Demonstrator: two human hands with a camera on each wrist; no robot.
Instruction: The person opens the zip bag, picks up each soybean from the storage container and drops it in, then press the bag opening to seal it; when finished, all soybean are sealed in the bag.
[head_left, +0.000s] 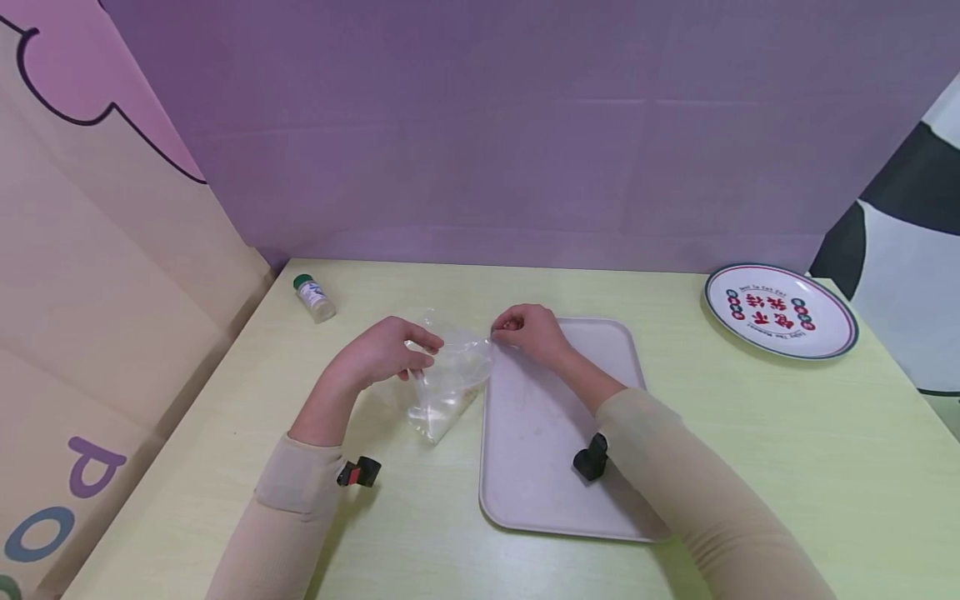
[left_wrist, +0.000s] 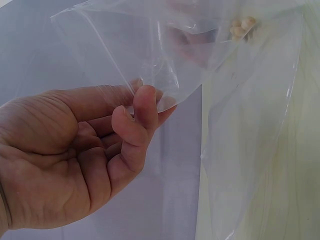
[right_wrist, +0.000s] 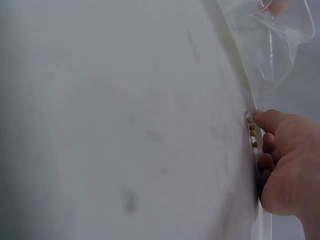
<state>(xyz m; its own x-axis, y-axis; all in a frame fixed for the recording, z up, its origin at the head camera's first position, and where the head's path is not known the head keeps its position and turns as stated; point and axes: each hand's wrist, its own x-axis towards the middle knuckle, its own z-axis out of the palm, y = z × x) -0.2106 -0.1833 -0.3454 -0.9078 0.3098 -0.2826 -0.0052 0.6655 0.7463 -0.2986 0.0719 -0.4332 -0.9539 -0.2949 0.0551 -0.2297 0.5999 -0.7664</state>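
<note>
My left hand [head_left: 386, 350] pinches the edge of a clear plastic bag [left_wrist: 150, 50] between thumb and finger; the other fingers are bent. The bag hangs loosely beside the tray. Several small pale beans [left_wrist: 243, 27] show at the bag's lower part in the left wrist view. My right hand [head_left: 528, 333] is over the upper left corner of the lilac-grey tray [head_left: 540, 492]. Its thumb reaches toward the tray's rim and its fingers are curled. Several yellowish beans [right_wrist: 252, 131] lie right beside its thumb tip. Whether it pinches a bean I cannot tell.
A small clear bottle with a green cap [head_left: 315, 298] lies at the back left of the pale wooden table [head_left: 420, 517]. An oval white plate [head_left: 782, 311] with red lettering lies at the back right. A purple cloth [head_left: 525, 133] hangs behind the table.
</note>
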